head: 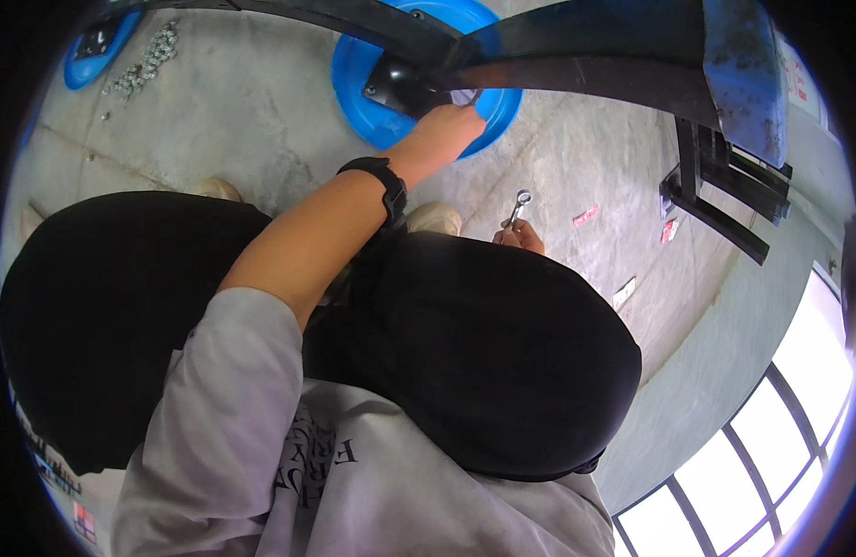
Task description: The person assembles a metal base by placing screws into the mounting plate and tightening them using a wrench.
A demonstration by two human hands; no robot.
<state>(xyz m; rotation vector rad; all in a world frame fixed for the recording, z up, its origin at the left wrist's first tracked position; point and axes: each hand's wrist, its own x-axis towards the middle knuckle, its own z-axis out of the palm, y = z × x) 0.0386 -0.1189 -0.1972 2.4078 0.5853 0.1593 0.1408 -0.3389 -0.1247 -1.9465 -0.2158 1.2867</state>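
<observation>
My left hand (450, 132) reaches down over the blue round base (389, 132), next to a black metal plate (400, 87) with bolts at its corners. Its fingers are mostly hidden behind the hand and a black metal beam (595, 76), so what they hold cannot be told. The left wrist wears a black watch. Beyond my right knee, my right hand (522, 238) holds a shiny box-end wrench (520, 203) with its ring end pointing up and away; the wrist is hidden by the knee.
Loose nuts or bolts (146, 63) lie on the concrete floor at upper left, by another blue base (107, 52). Black metal bars (720, 188) stand at the right. Small red-and-white packets (586, 215) lie on the floor. Black beams cross the top.
</observation>
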